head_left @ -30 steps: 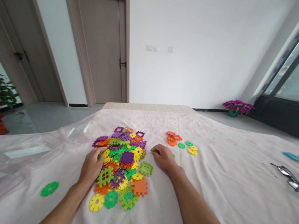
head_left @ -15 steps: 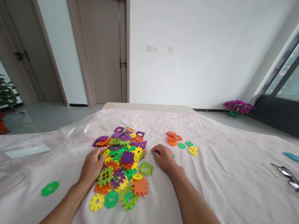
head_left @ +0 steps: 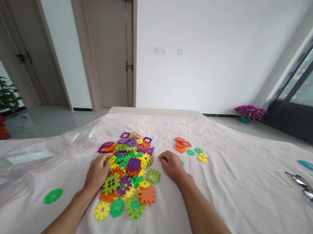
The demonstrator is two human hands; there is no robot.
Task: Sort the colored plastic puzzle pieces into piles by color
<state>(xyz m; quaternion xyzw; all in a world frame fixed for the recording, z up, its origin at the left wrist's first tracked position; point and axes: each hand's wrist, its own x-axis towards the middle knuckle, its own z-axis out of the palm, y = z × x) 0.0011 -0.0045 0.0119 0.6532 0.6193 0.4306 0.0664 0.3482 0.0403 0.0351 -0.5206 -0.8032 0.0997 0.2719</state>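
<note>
A heaped pile of plastic interlocking pieces lies on the cloth between my hands, mixing notched discs and square pieces in yellow, green, orange and purple. My left hand rests against the pile's left edge, fingers loosely apart and partly hidden, with no piece seen in its grasp. To the right of the pile, my right hand lies on the cloth with its fingers curled in and no piece showing in them. A dark purple square sits on top of the heap. Near my right hand is a light green square frame.
Beyond my right hand lie several orange squares, green discs and yellow discs. One green disc is alone at the left, near clear plastic packaging. Glasses and a blue item lie far right.
</note>
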